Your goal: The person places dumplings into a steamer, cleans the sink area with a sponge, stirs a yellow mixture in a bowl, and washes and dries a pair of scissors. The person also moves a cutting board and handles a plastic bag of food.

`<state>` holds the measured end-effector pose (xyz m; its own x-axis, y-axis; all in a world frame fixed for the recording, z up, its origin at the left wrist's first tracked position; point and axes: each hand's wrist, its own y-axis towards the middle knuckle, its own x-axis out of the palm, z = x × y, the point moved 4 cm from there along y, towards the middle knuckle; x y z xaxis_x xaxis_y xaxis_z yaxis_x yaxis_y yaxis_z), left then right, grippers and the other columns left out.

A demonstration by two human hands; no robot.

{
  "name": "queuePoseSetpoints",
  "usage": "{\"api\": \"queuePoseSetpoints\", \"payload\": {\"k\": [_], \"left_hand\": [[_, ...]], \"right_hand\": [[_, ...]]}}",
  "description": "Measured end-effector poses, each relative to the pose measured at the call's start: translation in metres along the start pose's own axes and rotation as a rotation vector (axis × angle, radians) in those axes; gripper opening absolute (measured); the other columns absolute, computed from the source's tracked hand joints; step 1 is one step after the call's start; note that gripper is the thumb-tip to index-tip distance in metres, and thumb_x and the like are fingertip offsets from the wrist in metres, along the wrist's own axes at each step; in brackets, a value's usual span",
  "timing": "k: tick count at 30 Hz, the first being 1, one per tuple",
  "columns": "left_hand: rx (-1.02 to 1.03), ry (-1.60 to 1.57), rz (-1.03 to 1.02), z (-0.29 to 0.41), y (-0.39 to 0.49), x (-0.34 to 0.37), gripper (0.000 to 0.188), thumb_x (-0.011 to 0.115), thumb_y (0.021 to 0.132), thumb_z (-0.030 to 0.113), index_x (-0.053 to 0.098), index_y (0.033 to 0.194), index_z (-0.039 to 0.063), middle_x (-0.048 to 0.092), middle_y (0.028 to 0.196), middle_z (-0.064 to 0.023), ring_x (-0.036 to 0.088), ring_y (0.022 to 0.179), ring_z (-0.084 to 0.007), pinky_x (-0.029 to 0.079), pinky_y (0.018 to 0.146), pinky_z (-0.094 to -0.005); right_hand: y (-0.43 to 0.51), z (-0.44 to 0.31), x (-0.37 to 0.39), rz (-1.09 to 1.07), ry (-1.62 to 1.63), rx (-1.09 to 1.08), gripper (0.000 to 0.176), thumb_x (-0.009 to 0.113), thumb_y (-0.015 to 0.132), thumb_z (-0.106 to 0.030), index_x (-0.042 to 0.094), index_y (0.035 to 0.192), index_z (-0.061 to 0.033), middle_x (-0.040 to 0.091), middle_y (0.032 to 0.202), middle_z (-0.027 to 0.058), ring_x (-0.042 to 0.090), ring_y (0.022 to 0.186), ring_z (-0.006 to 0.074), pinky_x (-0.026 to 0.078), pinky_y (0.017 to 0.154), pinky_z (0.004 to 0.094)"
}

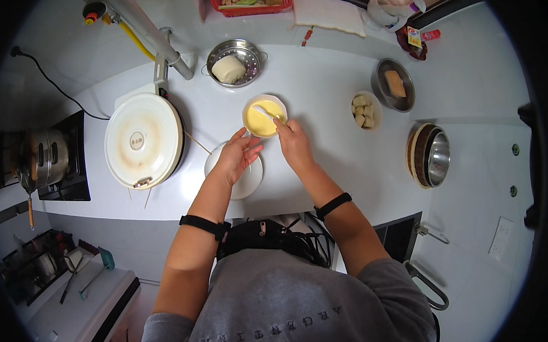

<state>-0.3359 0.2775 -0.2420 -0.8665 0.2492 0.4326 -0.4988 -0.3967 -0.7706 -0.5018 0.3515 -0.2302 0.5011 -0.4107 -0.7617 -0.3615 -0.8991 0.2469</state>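
Observation:
A small white bowl (245,112) of yellow liquid, which looks like beaten egg, stands on the white counter in front of me. My right hand (294,142) grips the handle of a white spoon (262,110), whose head dips into the liquid. At the bowl's near left rim is my left hand (241,155), palm turned up and fingers apart; whether its fingertips touch the rim I cannot tell. Beneath that hand lies a white plate (252,183), partly covered by it. Left of the plate sits a round electric griddle (141,126) with its pale lid down and thin sticks poking out from its edge.
Behind the bowl, a perforated steel steamer pan (250,58) holds a lump of dough (228,69). Rightward are a bowl of pale cubes (362,110), a steel bowl (381,97) and stacked round vessels (438,156). A pot (51,156) on the hob and a metal pipe (154,35) flank the left.

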Motion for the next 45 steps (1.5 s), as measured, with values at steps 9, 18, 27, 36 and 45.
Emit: {"api": "queuePoseSetpoints", "payload": {"k": [9,18,27,36,45], "left_hand": [[0.004,0.006,0.008,0.001,-0.002,-0.003,0.058,0.043,0.101,0.011,0.022,0.155,0.01,0.059,0.128,-0.0153,0.067,0.103,-0.0229,0.055,0.078,-0.0289],[0.019,0.054,0.045,0.005,-0.004,0.003,0.056,0.046,0.1,0.015,0.028,0.153,0.009,0.054,0.133,-0.0123,0.067,0.098,-0.018,0.054,0.077,-0.027],[0.244,0.105,0.224,0.015,-0.033,0.009,0.052,0.05,0.098,0.016,0.037,0.148,0.011,0.055,0.133,-0.01,0.062,0.103,-0.0191,0.047,0.085,-0.0298],[0.263,0.05,0.262,0.033,-0.07,-0.009,0.03,0.049,0.1,0.015,0.058,0.129,0.011,0.067,0.116,-0.0051,0.064,0.098,-0.0144,0.048,0.083,-0.0276],[0.284,0.032,0.264,0.046,-0.075,-0.011,0.029,0.048,0.101,0.014,0.059,0.127,0.01,0.067,0.114,-0.0057,0.064,0.097,-0.0141,0.048,0.082,-0.0271]], "right_hand": [[-0.015,0.021,-0.018,0.013,0.086,0.156,0.02,0.064,0.09,-0.006,0.07,0.109,-0.0034,0.06,0.086,0.0124,0.059,0.066,0.0267,0.049,0.06,0.0388],[0.016,-0.008,-0.038,0.09,0.031,0.13,0.022,0.07,0.087,-0.011,0.069,0.107,-0.0015,0.062,0.103,0.0149,0.063,0.089,0.0279,0.051,0.082,0.0366],[0.291,-0.013,-0.064,0.283,-0.058,-0.197,0.025,0.071,0.082,-0.021,0.071,0.102,-0.0068,0.067,0.104,0.0139,0.06,0.105,0.0349,0.049,0.089,0.043],[0.413,0.007,-0.01,-0.167,-0.552,0.083,0.03,0.063,0.079,-0.028,0.07,0.105,-0.0146,0.069,0.113,0.0105,0.058,0.116,0.031,0.041,0.097,0.0469],[0.417,-0.006,-0.006,-0.093,-0.571,-0.024,0.041,0.071,0.076,-0.017,0.059,0.115,-0.0105,0.066,0.12,0.0108,0.053,0.121,0.0309,0.036,0.103,0.0446]]}}
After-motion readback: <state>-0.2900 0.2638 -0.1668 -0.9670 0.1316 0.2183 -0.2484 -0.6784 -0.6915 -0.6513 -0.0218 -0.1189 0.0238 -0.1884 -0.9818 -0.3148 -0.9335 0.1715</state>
